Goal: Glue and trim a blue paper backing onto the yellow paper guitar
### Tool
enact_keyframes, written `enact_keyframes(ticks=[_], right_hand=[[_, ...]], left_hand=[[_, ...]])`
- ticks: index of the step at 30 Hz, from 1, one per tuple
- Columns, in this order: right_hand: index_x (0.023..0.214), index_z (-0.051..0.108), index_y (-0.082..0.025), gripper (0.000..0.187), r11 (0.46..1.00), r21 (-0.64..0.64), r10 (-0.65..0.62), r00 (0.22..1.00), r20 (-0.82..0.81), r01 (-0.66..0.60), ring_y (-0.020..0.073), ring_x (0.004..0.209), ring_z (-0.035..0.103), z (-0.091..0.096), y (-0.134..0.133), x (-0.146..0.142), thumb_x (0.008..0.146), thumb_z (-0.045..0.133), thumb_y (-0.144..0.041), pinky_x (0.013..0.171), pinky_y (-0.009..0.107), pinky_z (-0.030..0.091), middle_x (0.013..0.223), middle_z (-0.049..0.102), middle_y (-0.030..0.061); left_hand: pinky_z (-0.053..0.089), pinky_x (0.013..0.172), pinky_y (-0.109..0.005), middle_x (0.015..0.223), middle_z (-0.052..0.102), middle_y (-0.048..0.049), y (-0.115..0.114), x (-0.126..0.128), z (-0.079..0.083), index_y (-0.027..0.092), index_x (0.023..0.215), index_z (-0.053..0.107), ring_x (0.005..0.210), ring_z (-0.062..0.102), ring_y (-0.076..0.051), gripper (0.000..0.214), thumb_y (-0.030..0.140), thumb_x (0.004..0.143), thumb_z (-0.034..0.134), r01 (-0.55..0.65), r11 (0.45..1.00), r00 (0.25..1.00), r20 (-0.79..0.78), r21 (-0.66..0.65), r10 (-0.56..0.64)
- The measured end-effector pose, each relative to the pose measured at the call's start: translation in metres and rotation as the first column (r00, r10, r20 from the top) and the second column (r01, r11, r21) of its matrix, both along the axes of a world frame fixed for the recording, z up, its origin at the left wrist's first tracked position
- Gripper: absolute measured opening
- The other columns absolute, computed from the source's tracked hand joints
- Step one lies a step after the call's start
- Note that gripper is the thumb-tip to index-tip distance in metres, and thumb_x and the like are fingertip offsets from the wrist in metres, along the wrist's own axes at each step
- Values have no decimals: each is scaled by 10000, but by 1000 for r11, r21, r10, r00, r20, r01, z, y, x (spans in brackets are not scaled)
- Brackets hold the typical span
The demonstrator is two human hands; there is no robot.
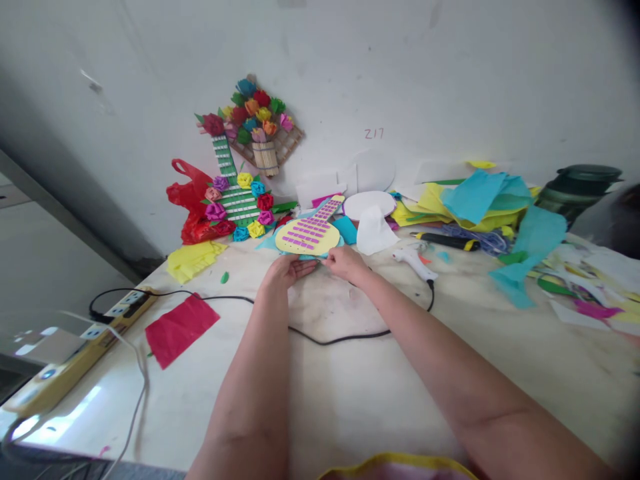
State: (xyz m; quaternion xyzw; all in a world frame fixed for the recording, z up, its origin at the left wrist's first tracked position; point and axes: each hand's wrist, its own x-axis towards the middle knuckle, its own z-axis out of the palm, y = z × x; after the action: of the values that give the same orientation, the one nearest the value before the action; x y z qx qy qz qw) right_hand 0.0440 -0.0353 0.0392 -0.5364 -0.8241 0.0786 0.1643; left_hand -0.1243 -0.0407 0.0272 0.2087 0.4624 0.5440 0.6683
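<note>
A yellow paper racket shape (306, 235) covered in small purple strips lies tilted on the far part of the white table (350, 393). Both my arms reach forward to its near edge. My left hand (286, 270) lies palm up just below it, fingers stretched toward the yellow edge. My right hand (345, 261) is beside it, fingers pinched at the racket's lower right rim. Blue paper (346, 229) shows under the racket.
A white glue gun (414, 260) with a black cord (325, 339) lies right of my hands. Paper-flower crafts (240, 200) lean on the wall. Red paper (181, 328), a yellow power strip (75, 353), a utility knife (445, 241) and heaps of coloured paper (480, 200) surround them.
</note>
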Motion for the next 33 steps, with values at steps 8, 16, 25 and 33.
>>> enact_keyframes(ticks=[8, 16, 25, 33], right_hand=[[789, 641, -204, 226, 1000, 12, 0, 999, -48, 1, 161, 784, 585, -3, 2, -2, 795, 500, -380, 594, 227, 360, 834, 671, 47], [902, 637, -188, 255, 999, 38, -29, 998, 57, 27, 196, 854, 588, -5, 2, -6, 824, 460, -354, 644, 255, 390, 919, 656, 95], [807, 647, -214, 238, 1000, 0, -26, 999, -35, 26, 177, 830, 583, -6, 7, 1, 786, 499, -400, 604, 235, 372, 878, 669, 48], [861, 644, -195, 268, 999, 35, -39, 999, 33, 37, 194, 849, 583, -7, 8, 0, 816, 456, -381, 637, 253, 383, 909, 661, 81]], left_hand=[[541, 665, -395, 741, 661, -203, -1, 0, 1, 9, 1171, 428, 712, 663, -273, 367, 56, 822, 327, 3, 1000, 1000, -24, 19, -2], [545, 656, -375, 760, 664, -198, -3, 3, 4, 18, 1172, 433, 692, 666, -256, 367, 56, 821, 332, 3, 1000, 999, -33, -6, -3], [542, 678, -381, 778, 665, -201, -1, 1, 2, 20, 1191, 412, 720, 665, -259, 371, 73, 833, 327, 20, 1000, 999, -42, 22, -19], [541, 670, -384, 762, 664, -203, -3, 3, 4, 11, 1176, 436, 710, 664, -264, 369, 64, 826, 334, 15, 1000, 999, -45, 12, -15]])
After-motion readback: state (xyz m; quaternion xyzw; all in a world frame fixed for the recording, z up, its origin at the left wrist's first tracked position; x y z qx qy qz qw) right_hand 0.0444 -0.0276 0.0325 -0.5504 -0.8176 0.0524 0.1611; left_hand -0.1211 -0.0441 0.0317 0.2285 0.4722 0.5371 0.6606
